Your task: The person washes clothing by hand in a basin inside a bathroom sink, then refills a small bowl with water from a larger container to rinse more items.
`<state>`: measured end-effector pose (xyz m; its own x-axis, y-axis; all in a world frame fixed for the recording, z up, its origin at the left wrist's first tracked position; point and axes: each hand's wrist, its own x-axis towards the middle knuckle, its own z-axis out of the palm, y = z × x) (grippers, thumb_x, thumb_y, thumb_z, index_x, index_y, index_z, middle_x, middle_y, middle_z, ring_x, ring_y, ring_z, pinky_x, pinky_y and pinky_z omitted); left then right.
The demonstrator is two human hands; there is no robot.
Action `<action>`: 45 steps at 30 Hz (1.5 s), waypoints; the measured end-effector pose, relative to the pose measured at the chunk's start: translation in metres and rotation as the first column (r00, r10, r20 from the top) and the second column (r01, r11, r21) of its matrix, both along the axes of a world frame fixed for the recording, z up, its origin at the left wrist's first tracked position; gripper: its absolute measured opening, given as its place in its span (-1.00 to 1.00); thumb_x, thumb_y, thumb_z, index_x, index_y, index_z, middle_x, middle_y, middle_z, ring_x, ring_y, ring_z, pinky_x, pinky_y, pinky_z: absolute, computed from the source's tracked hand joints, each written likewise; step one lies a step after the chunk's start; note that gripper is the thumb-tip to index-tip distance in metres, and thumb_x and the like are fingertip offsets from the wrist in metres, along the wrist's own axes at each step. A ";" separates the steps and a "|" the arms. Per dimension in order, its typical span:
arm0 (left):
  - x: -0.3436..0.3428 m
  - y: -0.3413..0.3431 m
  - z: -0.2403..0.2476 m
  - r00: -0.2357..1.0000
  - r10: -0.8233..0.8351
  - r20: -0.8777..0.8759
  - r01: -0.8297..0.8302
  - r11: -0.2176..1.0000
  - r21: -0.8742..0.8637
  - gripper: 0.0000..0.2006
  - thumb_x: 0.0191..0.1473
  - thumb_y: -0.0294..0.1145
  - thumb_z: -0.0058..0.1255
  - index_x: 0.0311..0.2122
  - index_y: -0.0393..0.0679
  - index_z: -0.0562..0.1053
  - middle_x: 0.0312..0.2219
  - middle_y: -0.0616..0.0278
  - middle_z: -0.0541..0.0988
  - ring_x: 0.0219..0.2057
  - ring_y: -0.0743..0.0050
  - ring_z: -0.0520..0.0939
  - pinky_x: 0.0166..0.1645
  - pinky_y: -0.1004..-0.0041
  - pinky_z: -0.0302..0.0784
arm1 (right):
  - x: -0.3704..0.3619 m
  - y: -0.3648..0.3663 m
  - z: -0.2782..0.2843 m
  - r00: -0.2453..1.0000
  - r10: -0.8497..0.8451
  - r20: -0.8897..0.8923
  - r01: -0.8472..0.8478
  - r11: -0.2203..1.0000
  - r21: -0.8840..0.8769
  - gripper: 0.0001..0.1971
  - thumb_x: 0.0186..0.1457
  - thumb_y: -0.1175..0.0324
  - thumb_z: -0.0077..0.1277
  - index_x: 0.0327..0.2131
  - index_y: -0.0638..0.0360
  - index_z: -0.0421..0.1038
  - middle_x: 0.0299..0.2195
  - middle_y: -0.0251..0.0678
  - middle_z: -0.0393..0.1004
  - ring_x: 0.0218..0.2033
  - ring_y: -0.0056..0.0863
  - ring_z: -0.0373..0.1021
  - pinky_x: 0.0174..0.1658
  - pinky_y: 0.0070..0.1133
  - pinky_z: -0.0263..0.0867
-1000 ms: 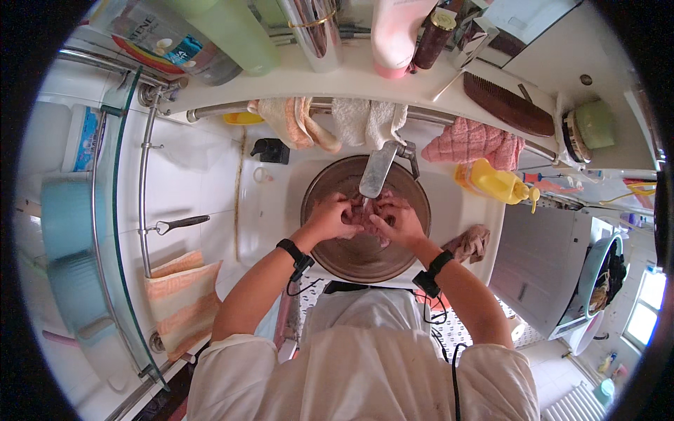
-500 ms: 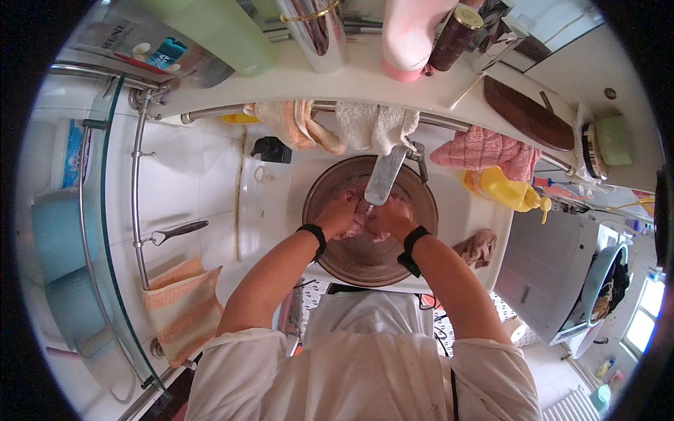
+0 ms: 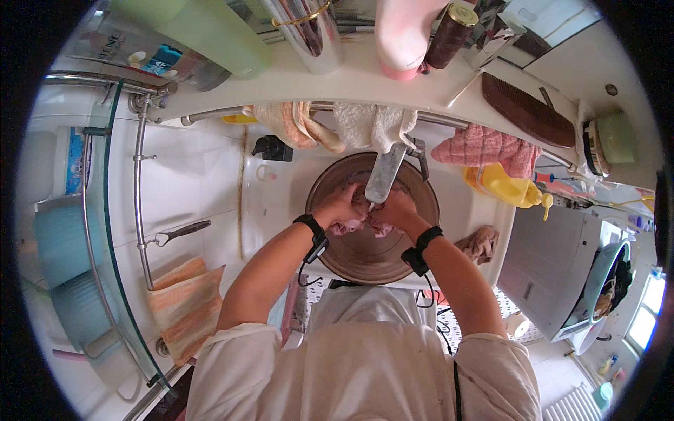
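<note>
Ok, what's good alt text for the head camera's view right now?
A person's left grip and right grip hold a bunched pinkish cloth in a round brown basin, near a metal faucet. A yellow pump bottle is to their right; towels hang from a rail beyond.

We see a muted pink cloth point(image 3: 347, 227) against a brown basin point(image 3: 375, 265), plus black wristbands point(image 3: 415, 262). We also find a white sink point(image 3: 458, 203), a yellow pump bottle point(image 3: 509, 188), a pink washcloth point(image 3: 488, 147) (crossed by a grid of lines), a dark brown comb point(image 3: 525, 109) and a peach-and-cream banded towel point(image 3: 184, 309).
</note>
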<state>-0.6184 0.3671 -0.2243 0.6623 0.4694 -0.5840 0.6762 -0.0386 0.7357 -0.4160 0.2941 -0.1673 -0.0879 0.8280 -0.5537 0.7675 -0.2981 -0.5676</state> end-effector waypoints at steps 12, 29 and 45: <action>-0.003 -0.006 -0.028 0.907 0.416 0.060 -0.406 0.904 -0.132 -0.15 -0.29 -0.03 0.41 0.10 -0.27 0.33 -0.10 -0.09 0.56 -0.05 0.04 0.58 0.05 0.31 0.46 | 0.014 -0.015 -0.003 0.963 -0.230 0.141 0.226 0.973 0.041 -0.35 -0.23 0.00 0.28 -0.06 0.17 0.41 -0.16 0.04 0.45 -0.11 0.05 0.41 -0.09 -0.23 0.40; -0.043 -0.015 0.122 0.924 0.242 0.295 -0.327 0.901 0.284 -0.66 -0.10 -0.42 0.29 -0.23 -0.24 0.40 -0.50 0.22 0.51 -0.48 0.53 0.51 -0.37 0.48 0.45 | 0.034 -0.054 0.078 0.937 -0.282 -0.207 0.340 0.874 0.347 -0.69 -0.09 0.31 0.17 -0.32 0.18 0.28 -0.29 -0.04 0.43 -0.26 0.04 0.40 -0.17 -0.21 0.34; -0.016 -0.046 0.057 0.988 0.048 -0.147 0.021 0.900 0.436 0.06 -0.30 0.03 0.40 0.32 0.11 0.06 0.14 -0.40 0.18 0.00 -0.38 0.47 0.06 0.07 0.47 | 0.001 -0.068 0.014 0.966 -0.058 0.251 -0.009 0.967 0.256 -0.11 -0.26 0.07 0.33 0.17 0.05 0.15 0.12 0.19 0.19 0.13 0.20 0.18 0.16 -0.16 0.23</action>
